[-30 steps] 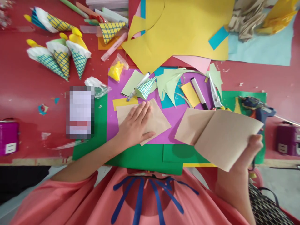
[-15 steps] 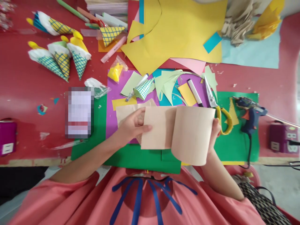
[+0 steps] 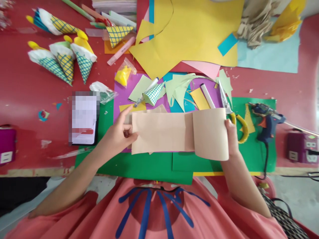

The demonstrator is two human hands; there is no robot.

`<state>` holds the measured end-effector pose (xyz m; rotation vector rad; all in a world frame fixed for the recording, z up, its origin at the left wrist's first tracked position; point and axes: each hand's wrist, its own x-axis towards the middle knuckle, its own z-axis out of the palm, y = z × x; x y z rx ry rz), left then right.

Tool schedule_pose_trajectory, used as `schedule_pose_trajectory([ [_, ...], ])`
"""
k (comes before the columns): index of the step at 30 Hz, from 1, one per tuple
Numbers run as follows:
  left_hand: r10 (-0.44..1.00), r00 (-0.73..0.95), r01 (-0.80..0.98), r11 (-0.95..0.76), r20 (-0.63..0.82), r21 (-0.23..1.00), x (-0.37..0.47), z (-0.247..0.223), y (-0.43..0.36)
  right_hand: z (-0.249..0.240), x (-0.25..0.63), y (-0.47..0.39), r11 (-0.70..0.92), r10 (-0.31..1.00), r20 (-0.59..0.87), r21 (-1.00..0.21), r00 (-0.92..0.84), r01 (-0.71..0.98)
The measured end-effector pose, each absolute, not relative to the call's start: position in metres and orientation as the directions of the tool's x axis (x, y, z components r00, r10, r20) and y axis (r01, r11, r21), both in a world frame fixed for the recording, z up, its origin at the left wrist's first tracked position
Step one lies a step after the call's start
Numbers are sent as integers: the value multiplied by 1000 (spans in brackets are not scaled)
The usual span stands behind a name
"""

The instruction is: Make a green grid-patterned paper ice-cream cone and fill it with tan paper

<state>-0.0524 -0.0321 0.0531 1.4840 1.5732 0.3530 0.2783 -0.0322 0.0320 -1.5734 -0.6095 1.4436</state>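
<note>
A strip of beige paper (image 3: 161, 132) is stretched level between my two hands, coming off a thick beige roll (image 3: 210, 134). My left hand (image 3: 122, 131) pinches the strip's jagged free end between thumb and fingers, the index finger pointing up. Around the right side of the roll my right hand (image 3: 232, 137) is closed, its thumb on the edge and its other fingers hidden. Beneath the strip, green sheets (image 3: 149, 169) and more beige paper show. Scissors with yellow handles (image 3: 241, 127) lie just beyond my right hand.
Decorated paper cones (image 3: 66, 63) lie at the upper left, above a phone (image 3: 84, 119). A small checked cone (image 3: 154, 94), a marker (image 3: 207, 95) and green scraps are behind the strip. A blue glue gun (image 3: 267, 124) rests at the right. Yellow paper (image 3: 194, 33) covers the back.
My left hand has moved left with the strip's end, so a longer length now shows. The roll has shifted slightly right and up with my right hand.
</note>
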Motion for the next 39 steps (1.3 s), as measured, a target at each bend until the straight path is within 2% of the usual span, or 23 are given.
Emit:
schedule_pose_trajectory([
  [3, 964, 177, 868, -58, -198, 494, -47, 51, -30, 36, 274, -32, -569, 770, -613, -786, 180, -241],
  [5, 970, 241, 909, -240, 38, 342, -39, 49, -28, 35, 272, -31, -605, 746, -647, -757, 156, -246],
  [6, 943, 320, 895, -334, 95, 297, -33, 47, -27, 34, 272, -31, -610, 743, -651, -754, 156, -244],
  [8, 837, 538, 799, -545, 102, 254, -20, 40, -27, 31, 274, -32, -601, 746, -642, -763, 175, -238],
  [10, 732, 680, 707, -668, 34, 233, -6, 29, -27, 27, 276, -33, -581, 756, -624, -779, 196, -236],
  [14, 703, 709, 698, -689, -57, 194, 10, 7, -29, 27, 278, -39, -584, 761, -631, -767, 151, -264],
  [18, 722, 689, 716, -666, -60, 207, 11, 1, -29, 33, 268, -51, -585, 782, -624, -740, 13, -333],
  [20, 722, 689, 715, -666, -53, 213, 10, 3, -28, 34, 261, -59, -549, 803, -596, -746, 10, -377],
  [26, 721, 690, 716, -667, -60, 207, 12, 6, -28, 32, 255, -81, -459, 785, -575, -790, 230, -406],
  [30, 721, 688, 720, -663, -81, 207, 13, 7, -28, 37, 269, -83, -460, 734, -589, -797, 337, -391],
  [33, 719, 690, 718, -668, -79, 193, 12, 7, -28, 46, 290, -72, -309, 666, -431, -902, 608, -302],
  [34, 717, 693, 716, -672, -78, 189, 12, 7, -29, 50, 299, -65, -220, 696, -337, -941, 634, -258],
  [36, 716, 694, 715, -673, -77, 188, 12, 7, -29, 58, 314, -48, -72, 818, -158, -982, 553, -175],
  [39, 723, 687, 720, -663, -73, 204, 11, 6, -29, 71, 329, -10, 116, 899, 106, -993, 425, 3],
])
